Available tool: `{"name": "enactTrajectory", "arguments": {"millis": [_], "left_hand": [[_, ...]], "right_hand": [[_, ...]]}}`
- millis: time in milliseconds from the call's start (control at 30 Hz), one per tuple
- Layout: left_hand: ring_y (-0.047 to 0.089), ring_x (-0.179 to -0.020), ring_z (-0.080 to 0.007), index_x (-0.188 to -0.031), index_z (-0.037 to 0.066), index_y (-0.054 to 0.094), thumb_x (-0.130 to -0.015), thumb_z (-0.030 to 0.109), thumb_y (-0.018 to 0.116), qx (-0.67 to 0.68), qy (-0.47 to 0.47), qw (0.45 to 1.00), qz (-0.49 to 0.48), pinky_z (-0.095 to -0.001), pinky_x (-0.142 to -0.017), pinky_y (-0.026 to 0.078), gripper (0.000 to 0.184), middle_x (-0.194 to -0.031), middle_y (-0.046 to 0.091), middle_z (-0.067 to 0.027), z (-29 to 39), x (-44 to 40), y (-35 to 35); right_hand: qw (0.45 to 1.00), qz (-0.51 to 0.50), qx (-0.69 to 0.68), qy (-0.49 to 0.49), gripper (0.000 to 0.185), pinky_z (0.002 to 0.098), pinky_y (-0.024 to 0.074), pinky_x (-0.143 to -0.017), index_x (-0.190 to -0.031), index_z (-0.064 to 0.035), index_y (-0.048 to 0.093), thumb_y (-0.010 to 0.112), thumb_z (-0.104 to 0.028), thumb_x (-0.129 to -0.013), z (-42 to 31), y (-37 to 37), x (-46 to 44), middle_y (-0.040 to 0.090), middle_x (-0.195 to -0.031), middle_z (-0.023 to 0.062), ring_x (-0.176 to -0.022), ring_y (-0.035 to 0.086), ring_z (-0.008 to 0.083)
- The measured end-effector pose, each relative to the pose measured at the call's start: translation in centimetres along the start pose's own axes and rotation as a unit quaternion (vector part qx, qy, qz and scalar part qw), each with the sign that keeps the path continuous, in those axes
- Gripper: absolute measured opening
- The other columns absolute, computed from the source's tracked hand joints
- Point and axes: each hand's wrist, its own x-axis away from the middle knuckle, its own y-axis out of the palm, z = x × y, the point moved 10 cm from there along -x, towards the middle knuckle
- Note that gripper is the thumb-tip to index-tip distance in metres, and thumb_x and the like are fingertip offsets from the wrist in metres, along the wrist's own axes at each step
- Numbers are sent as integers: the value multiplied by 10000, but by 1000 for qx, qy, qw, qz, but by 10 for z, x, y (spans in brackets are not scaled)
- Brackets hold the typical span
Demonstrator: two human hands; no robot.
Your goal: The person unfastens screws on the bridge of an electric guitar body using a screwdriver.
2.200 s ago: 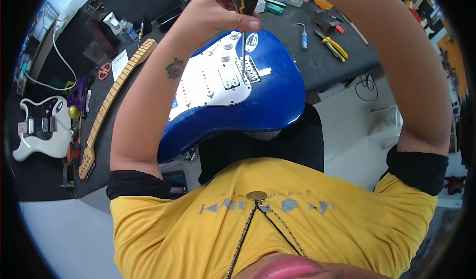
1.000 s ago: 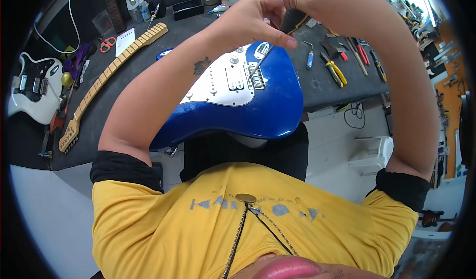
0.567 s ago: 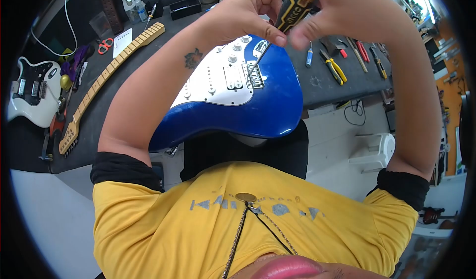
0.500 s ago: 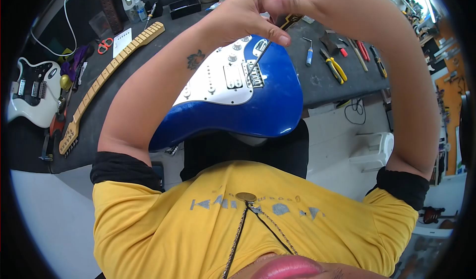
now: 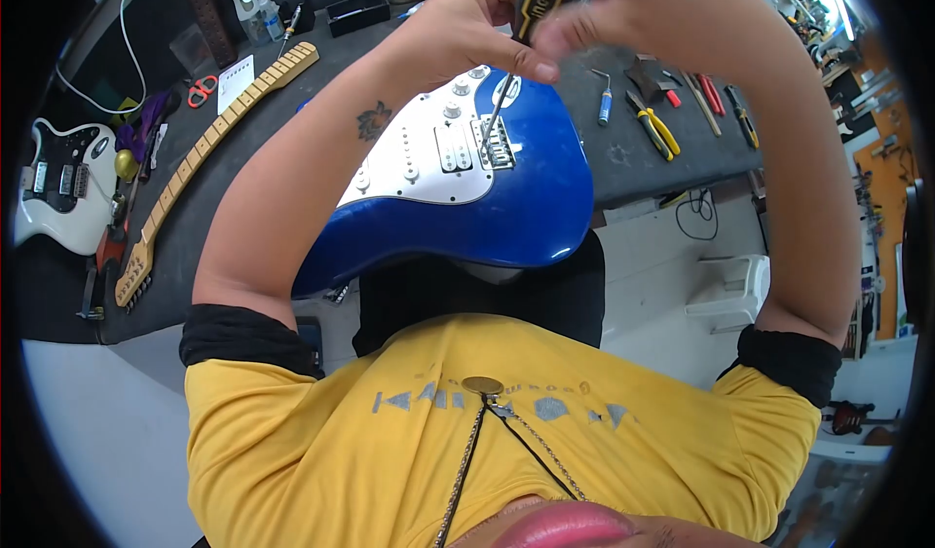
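A screwdriver (image 5: 542, 0) with a black and yellow handle tilts over the blue guitar body (image 5: 534, 202). Its thin shaft runs down to the metal bridge (image 5: 496, 145), where the tip seems to rest; the exact contact is too small to tell. My left hand (image 5: 492, 30) is closed around the lower handle, its thumb beside the shaft. Close against the handle's right side is my right hand (image 5: 609, 24), its fingers smeared by motion and partly cut off by the top edge. The white pickguard (image 5: 426, 163) lies partly behind my left forearm.
A loose maple neck (image 5: 195, 163) and a white guitar body (image 5: 73, 222) lie on the left of the dark bench (image 5: 623, 168). To the right are yellow-handled pliers (image 5: 657, 124), a blue-handled tool (image 5: 605, 107) and red-handled pliers (image 5: 712, 98). A white stool (image 5: 735, 290) stands below.
Since the earliest frame the view has shifted and more tools show at right. Lately the screwdriver handle has swung left, the shaft stands steeper, and my right hand has turned beside it.
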Motion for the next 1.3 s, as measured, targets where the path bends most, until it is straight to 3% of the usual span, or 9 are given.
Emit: {"name": "enactTrajectory", "arguments": {"millis": [133, 233, 367, 500, 600, 900, 1033, 1133, 1300], "left_hand": [[644, -1136, -151, -1381, 19, 588, -822, 32, 860, -81, -10, 996, -46, -321, -973, 527, 621, -1279, 672, -55, 5, 5, 7], [675, -1072, -197, -1337, 5, 621, -933, 123, 775, 89, -5, 990, -112, -337, -921, 547, 448, -1206, 708, -94, 8, 10, 14], [693, -1027, -178, -1268, 15, 659, -867, 50, 818, -2, -19, 994, -110, -336, -874, 560, 432, -1119, 735, -98, 2, 2, -5], [683, -1013, -125, -1229, 31, 657, -759, 26, 908, 10, -11, 999, 43, -320, -825, 563, 533, -1078, 727, -71, 25, 5, 14], [679, -1068, -151, -1274, 17, 640, -806, 49, 880, -47, 2, 999, -11, -341, -886, 556, 527, -1146, 712, -89, 16, 3, 11], [699, -1073, -188, -1320, -12, 626, -834, 36, 853, 15, -57, 994, -96, -347, -964, 537, 538, -1162, 724, -119, -10, 7, -5], [697, -957, -124, -1295, 30, 622, -730, 27, 932, -38, -40, 998, -39, -288, -832, 564, 645, -1009, 702, -26, 5, 4, 2], [651, -863, -80, -1284, 52, 611, -679, 41, 970, -36, 33, 999, 5, -241, -742, 535, 704, -917, 641, 22, 10, 0, -2], [741, -1079, -281, -1324, 18, 660, -936, 244, 778, -125, 52, 989, -60, -432, -1036, 548, 464, -1174, 737, -203, 7, 9, 2]], "right_hand": [[993, -90, -43, 70, 254, 428, 510, -837, -950, -11, 661, 681, -264, -971, 11, 11, -13, 667, -1072, 181, -995, 653, 347], [987, 9, -122, -105, 139, 422, 507, -851, -976, -41, 643, 689, -167, -939, 9, 15, -9, 621, -1061, 156, -998, 628, 334], [977, 39, -142, -151, 183, 419, 509, -884, -1071, -38, 625, 692, -134, -930, -3, 9, 1, 604, -1119, 170, -1066, 619, 335], [985, 60, -32, 161, 267, 440, 528, -860, -1001, -8, 661, 599, -267, -1009, -1, -11, -11, 671, -1006, 221, -1000, 674, 370], [992, 28, 73, 101, 365, 460, 540, -828, -1016, -26, 676, 514, -351, -1043, 26, 12, -18, 702, -905, 226, -897, 700, 398], [969, 2, -173, -177, 176, 425, 529, -897, -1073, -48, 652, 679, -162, -942, -9, -14, 18, 664, -1184, 181, -1027, 659, 331], [994, 95, -50, 36, 385, 420, 534, -883, -1072, -22, 657, 687, -387, -954, 26, -11, -7, 689, -1088, 215, -998, 673, 336], [994, -7, 8, 106, 478, 434, 532, -848, -1093, 1, 649, 595, -466, -1004, 23, -9, -11, 703, -954, 222, -967, 691, 336], [995, 40, 1, -96, 138, 439, 522, -824, -1064, -59, 626, 648, -86, -930, -3, -8, 8, 676, -973, 139, -943, 664, 311]]}}
